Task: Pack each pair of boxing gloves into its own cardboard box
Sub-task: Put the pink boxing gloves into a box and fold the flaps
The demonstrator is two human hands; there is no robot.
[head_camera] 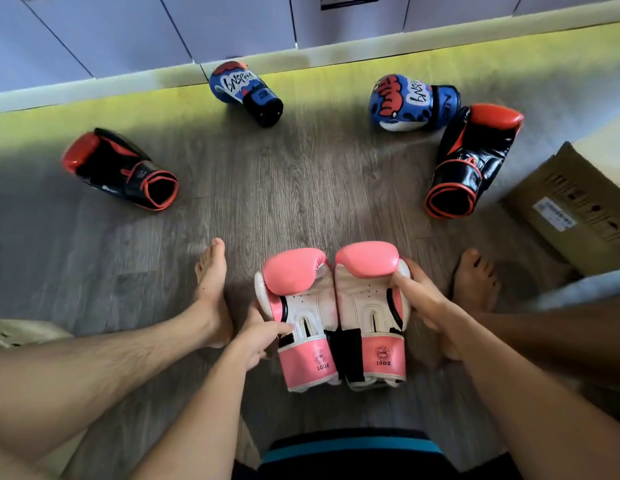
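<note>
Two pink and white boxing gloves lie side by side, palms up, between my feet. My left hand grips the left pink glove at its wrist edge. My right hand grips the right pink glove on its outer side. A black and red glove lies at the left, its mate at the right. One blue patterned glove sits at the back centre, the other blue glove at the back right. A cardboard box lies on the floor at the right edge.
My bare left foot and right foot rest on the grey wood floor beside the pink gloves. White cabinet fronts line the back. A pale object shows at the left edge.
</note>
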